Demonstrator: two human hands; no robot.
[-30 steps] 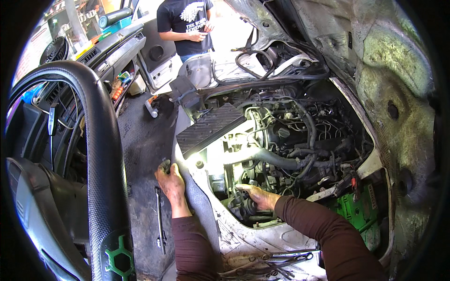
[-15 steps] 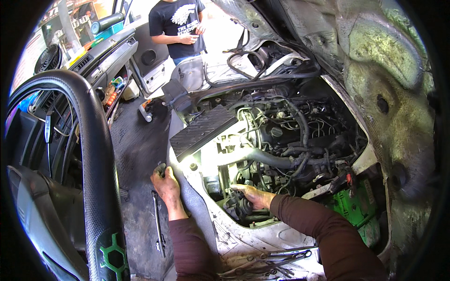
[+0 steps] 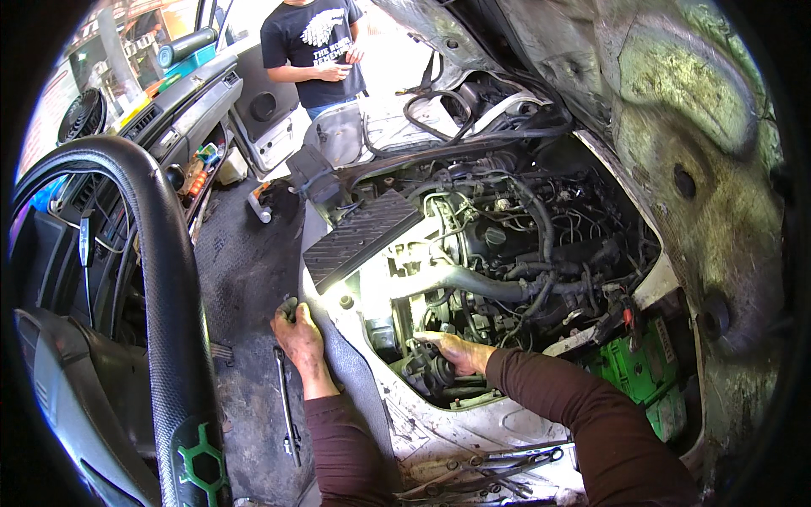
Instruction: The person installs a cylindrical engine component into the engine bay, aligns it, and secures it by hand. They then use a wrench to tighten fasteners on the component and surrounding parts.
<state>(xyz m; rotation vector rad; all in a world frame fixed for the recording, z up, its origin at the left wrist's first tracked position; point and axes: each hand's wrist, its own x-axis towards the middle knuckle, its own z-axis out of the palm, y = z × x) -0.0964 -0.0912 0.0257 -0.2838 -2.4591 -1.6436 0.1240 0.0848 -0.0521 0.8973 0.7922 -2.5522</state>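
My left hand (image 3: pixel 299 345) is over the dark floor mat, left of the engine opening. Its fingers are pinched on a small dark piece (image 3: pixel 290 308) that I cannot make out. My right hand (image 3: pixel 460 353) reaches down into the near-left corner of the engine bay. It is closed against a dark rounded engine part (image 3: pixel 433 372), thumb side up, with the other fingers mostly hidden. A bright light shines on the engine's left side, beside a ribbed black cover (image 3: pixel 363 237) tilted at the opening's edge. A large grey hose (image 3: pixel 481 286) crosses above my right hand.
A long metal ratchet-like tool (image 3: pixel 285 406) lies on the mat. Several wrenches (image 3: pixel 481 473) rest on the white metal ledge nearest me. The steering wheel (image 3: pixel 165 253) stands at left, a green battery (image 3: pixel 638 367) at right. Beyond the seat area stands another person (image 3: pixel 312 51).
The view has shifted slightly. Both my hands keep nearly the same places and grips.
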